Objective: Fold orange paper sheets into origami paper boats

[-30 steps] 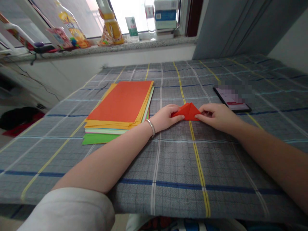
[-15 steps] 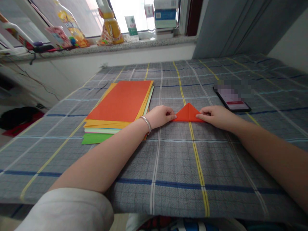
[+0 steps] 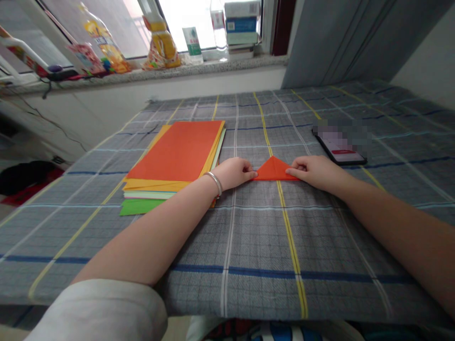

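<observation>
A sheet of orange-red paper folded into a low triangle lies on the checked cloth, its peak pointing away from me. My left hand, with a silver bangle at the wrist, pinches its left corner between thumb and curled fingers. At the right corner, my right hand grips the paper the same way. Both corners are partly hidden by the fingers. Left of my left hand lies a stack of coloured paper, with orange on top and yellow, pale and green sheets showing below; my left forearm covers its near right corner.
A phone lies beyond my right hand. The grey plaid cloth covers the table to its near edge. On the windowsill at the back stand bottles, a tube and stacked boxes. A grey curtain hangs at the back right.
The folded paper's peak has shifted slightly left and sits a little lower, with both hands still holding its corners. The whole view has moved slightly.
</observation>
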Demonstrator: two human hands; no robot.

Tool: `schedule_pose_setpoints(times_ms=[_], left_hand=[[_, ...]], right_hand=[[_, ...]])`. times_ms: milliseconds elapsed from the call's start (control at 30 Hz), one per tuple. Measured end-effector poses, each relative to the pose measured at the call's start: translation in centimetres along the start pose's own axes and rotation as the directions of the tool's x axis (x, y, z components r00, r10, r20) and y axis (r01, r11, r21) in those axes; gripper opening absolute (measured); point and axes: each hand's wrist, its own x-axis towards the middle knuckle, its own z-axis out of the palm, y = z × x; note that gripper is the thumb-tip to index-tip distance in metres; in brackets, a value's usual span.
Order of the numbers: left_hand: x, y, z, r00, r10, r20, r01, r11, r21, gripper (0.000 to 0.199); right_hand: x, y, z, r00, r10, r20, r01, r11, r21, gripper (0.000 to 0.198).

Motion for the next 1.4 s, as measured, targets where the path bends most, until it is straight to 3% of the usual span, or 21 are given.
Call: schedule_pose_setpoints(times_ms=[367, 533, 700, 800, 867, 967, 1100, 1400], left_hand=[[-0.4, 0.4, 0.4, 0.999, 0.052, -0.008, -0.048, 0.961, 0.273, 0.039], [-1.1, 1.2, 1.0, 0.990, 0.129, -0.052, -0.095, 0.899, 0.428, 0.036], [-1.5, 1.5, 1.7, 0.984, 0.145, -0.102, -0.084, 0.888, 0.452, 0.029], [-1.3, 1.6, 2.4, 0.940, 0.235, -0.247, -0.108, 0.893, 0.438, 0.033], [-0.9, 1.8, 2.8, 0.886, 0.369, -0.282, -0.235, 0.879, 0.415, 0.038], [-0.4, 2.0, 3.2, 0.860, 0.483, -0.163, -0.407, 0.843, 0.351, 0.047], [0.2, 2.1, 3.6, 0.896, 0.443, 0.009, -0.427, 0.857, 0.290, 0.056], [0.7, 1.9, 3.5, 0.910, 0.413, -0.032, -0.391, 0.882, 0.265, 0.052]], right_hand=[[-0.1, 0.1, -0.1, 1.000, 0.001, -0.007, -0.002, 0.997, -0.075, 0.033], [-0.2, -0.1, -0.1, 1.000, -0.001, -0.016, 0.000, 0.996, -0.094, 0.034], [-0.2, -0.2, 0.0, 1.000, 0.019, -0.008, -0.020, 0.994, -0.103, 0.034], [-0.2, -0.1, 0.0, 1.000, 0.011, -0.007, -0.012, 0.994, -0.108, 0.034], [-0.1, -0.1, 0.0, 1.000, -0.007, -0.007, 0.006, 0.994, -0.109, 0.034], [-0.1, -0.1, 0.0, 1.000, -0.018, -0.011, 0.017, 0.993, -0.116, 0.036], [-0.1, -0.2, 0.0, 1.000, 0.002, -0.003, -0.002, 0.991, -0.132, 0.038], [-0.2, -0.5, -0.2, 1.000, 0.012, -0.008, -0.013, 0.985, -0.169, 0.036]])
